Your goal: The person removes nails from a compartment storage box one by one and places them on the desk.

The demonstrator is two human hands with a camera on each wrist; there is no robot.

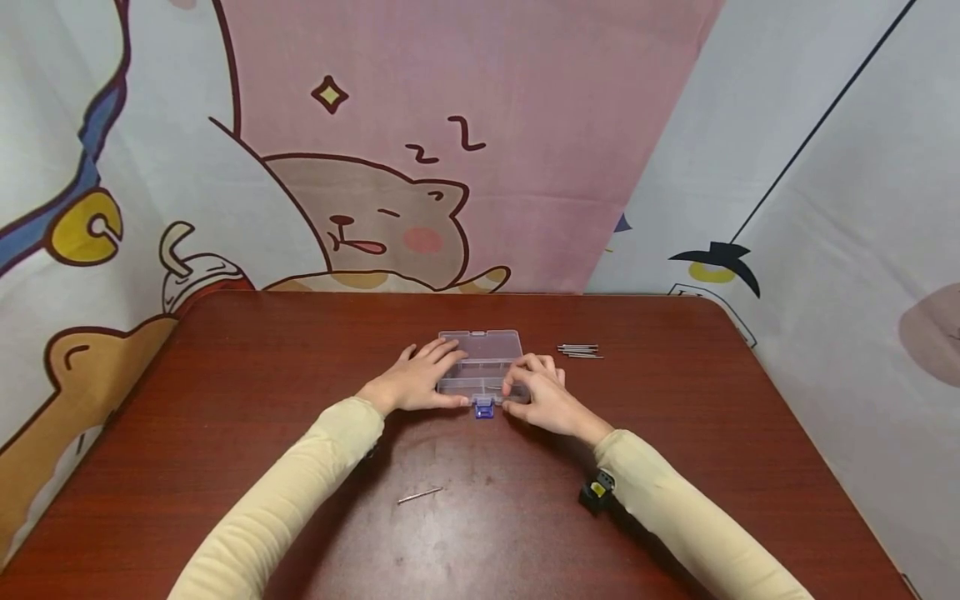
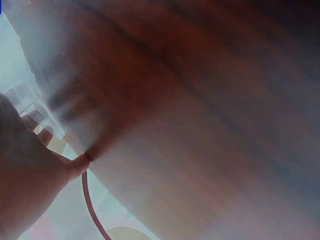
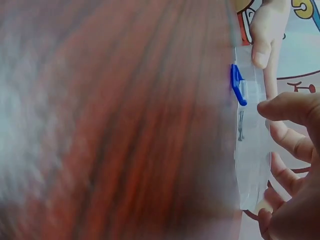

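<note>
A clear plastic box (image 1: 480,367) with inner dividers and a blue clasp (image 1: 484,408) lies open on the table, its lid laid back. My left hand (image 1: 417,382) rests on the box's left side with straight, spread fingers, the thumb along the front edge. At the front right corner is my right hand (image 1: 546,390), its fingers bent over the compartment. Thumb and index fingertips stand apart, and nothing shows between them. Thin metal nails (image 3: 241,125) show through the clear wall in the right wrist view, near the clasp.
A small bundle of nails (image 1: 578,351) lies right of the box. One single nail (image 1: 420,496) lies nearer the front, left of centre. The brown table (image 1: 480,542) backs onto a printed cloth (image 1: 540,125).
</note>
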